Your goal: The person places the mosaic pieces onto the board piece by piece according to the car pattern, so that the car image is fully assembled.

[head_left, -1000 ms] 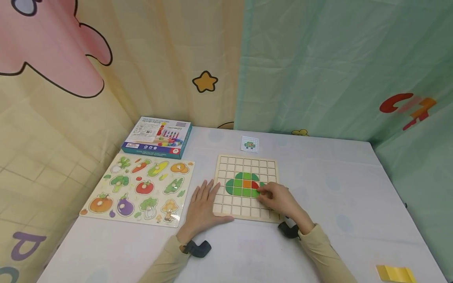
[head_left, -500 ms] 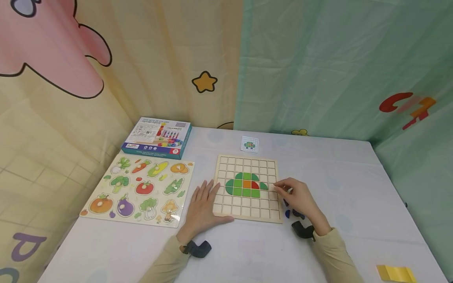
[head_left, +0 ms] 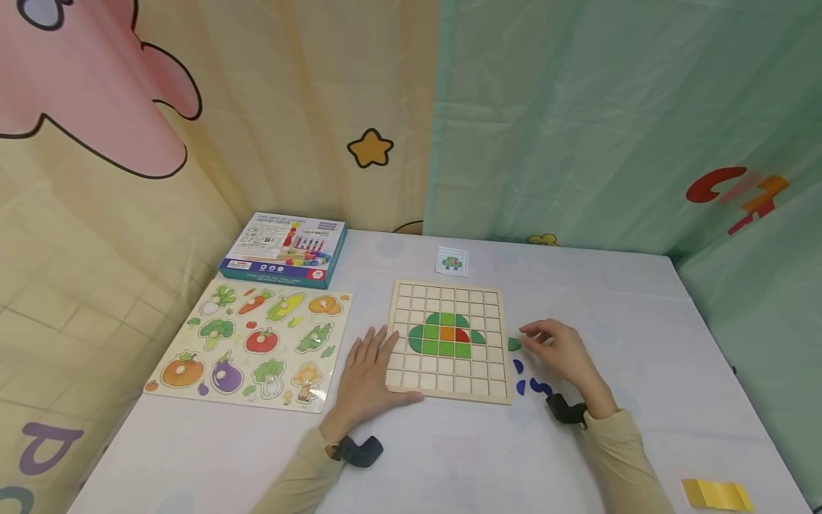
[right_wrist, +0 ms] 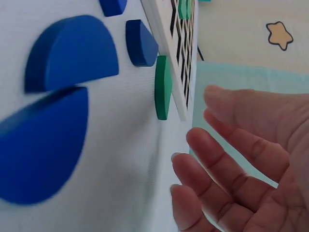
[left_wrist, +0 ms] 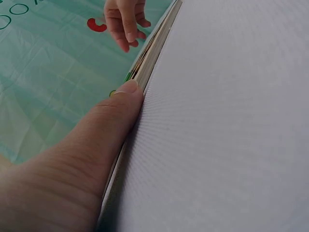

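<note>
A wooden grid board (head_left: 437, 382) holds square and rounded tiles in green, orange and red, grouped near its middle. My left hand (head_left: 366, 378) lies spread along the board's lower left corner, its thumb (left_wrist: 104, 123) against the front edge in the left wrist view. Just off the board's right side is a loose green quarter-round tile (head_left: 514, 344). Beside it my right hand (head_left: 561, 353) hovers with loosely bent fingers. The right wrist view shows a gap between the fingers and that green tile (right_wrist: 163, 89). Several blue rounded tiles (right_wrist: 79, 53) lie close by on the table.
A small pattern card (head_left: 452, 262) lies behind the board. To the left are a vegetable knob puzzle (head_left: 282, 392) and a boxed toy (head_left: 282, 250). A folded yellow piece (head_left: 716, 495) sits at the front right. Curtains hang behind the table.
My right hand has moved right, from over the tiles to beyond the board's right edge. The loose green tile and the blue tiles now show. My left hand has stayed put.
</note>
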`<state>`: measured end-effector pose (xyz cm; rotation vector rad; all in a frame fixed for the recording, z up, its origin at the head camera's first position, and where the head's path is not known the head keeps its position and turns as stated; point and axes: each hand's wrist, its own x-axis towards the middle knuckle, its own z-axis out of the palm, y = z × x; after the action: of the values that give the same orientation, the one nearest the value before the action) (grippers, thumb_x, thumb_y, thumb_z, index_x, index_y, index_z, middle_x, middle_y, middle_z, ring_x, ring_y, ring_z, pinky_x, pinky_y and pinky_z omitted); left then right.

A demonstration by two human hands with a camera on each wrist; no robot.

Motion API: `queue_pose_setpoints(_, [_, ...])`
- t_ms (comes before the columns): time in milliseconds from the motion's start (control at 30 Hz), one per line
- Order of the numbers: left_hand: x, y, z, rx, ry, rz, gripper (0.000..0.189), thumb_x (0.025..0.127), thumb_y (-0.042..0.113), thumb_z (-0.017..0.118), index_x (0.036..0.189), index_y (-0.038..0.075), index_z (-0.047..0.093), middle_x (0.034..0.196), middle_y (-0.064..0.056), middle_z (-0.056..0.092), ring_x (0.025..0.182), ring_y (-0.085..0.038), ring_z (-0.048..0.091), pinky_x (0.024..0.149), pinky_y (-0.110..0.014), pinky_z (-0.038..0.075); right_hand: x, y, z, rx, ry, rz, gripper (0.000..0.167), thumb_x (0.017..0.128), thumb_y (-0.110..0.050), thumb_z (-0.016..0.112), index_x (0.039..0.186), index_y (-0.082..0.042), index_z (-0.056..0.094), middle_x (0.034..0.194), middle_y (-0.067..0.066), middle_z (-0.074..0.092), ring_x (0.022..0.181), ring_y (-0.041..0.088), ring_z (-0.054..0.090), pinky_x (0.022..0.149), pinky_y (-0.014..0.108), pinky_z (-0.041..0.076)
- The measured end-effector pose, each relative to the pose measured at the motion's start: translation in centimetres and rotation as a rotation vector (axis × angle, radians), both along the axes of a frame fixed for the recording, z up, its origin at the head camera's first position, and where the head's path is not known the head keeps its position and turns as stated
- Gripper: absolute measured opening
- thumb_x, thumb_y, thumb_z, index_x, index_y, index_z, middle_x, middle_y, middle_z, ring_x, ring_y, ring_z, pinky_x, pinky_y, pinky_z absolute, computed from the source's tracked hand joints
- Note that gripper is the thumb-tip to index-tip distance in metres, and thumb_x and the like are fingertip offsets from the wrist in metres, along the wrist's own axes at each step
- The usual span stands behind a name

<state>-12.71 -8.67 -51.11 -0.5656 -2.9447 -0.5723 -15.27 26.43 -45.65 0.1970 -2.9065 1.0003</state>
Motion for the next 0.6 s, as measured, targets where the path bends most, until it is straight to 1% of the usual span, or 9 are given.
queue_pose_setpoints(133, [0.01,0.02,0.01,0.009,-0.003,-0.001,0.115,0.065,0.079,0.061,0.151,0.012,0.026,0.155,-0.012,0.02,0.143,-0.029,0.008,0.114,-0.044,0.004,-0.24,-0.14,-0.38,0.0,-0.057,0.037,0.023,0.081,-0.007,0.075,0.103,-0.002,0.07,0.097,0.01,0.064,0.086,0.025,0.057,0.07,0.037,0.049])
queue_pose_setpoints(233, [0.01,0.03,0.02,0.012,-0.006,-0.002,0.115,0.065,0.079,0.061,0.151,0.012,0.026,0.155,-0.012,0.019,0.143,-0.029,0.008,0.114,-0.044,0.004,-0.46,-0.27,-0.59,0.01,-0.06,0.077,0.025,0.079,-0.008,0.076,0.103,-0.002,0.071,0.093,0.007,0.063,0.085,0.024,0.056,0.073,0.039,0.048])
queue_pose_setpoints(333, [0.0,0.04,0.04,0.018,-0.009,-0.003,0.115,0.065,0.078,0.062,0.151,0.011,0.026,0.155,-0.012,0.019,0.143,-0.029,0.008,0.114,-0.043,0.003,-0.69,-0.32,-0.77,0.025,-0.053,0.105,0.024,0.079,-0.008,0.076,0.102,-0.002,0.072,0.09,0.005,0.063,0.082,0.022,0.053,0.071,0.038,0.046])
queue_pose_setpoints(467, [-0.01,0.05,0.11,0.016,-0.02,-0.003,0.115,0.065,0.078,0.062,0.151,0.012,0.025,0.156,-0.011,0.018,0.143,-0.029,0.006,0.114,-0.042,0.002,-0.87,-0.34,-0.99,0.053,-0.058,0.104,0.021,0.079,-0.01,0.077,0.099,-0.004,0.073,0.088,0.004,0.062,0.079,0.021,0.05,0.068,0.036,0.043])
queue_pose_setpoints(600, [-0.02,0.04,0.14,0.01,-0.022,0.0,0.115,0.065,0.079,0.061,0.151,0.012,0.025,0.156,-0.011,0.018,0.143,-0.029,0.006,0.114,-0.042,0.002,-0.97,-0.38,-1.0,0.068,-0.07,0.085,0.02,0.08,-0.012,0.077,0.098,-0.005,0.073,0.089,0.004,0.062,0.08,0.021,0.051,0.069,0.036,0.044])
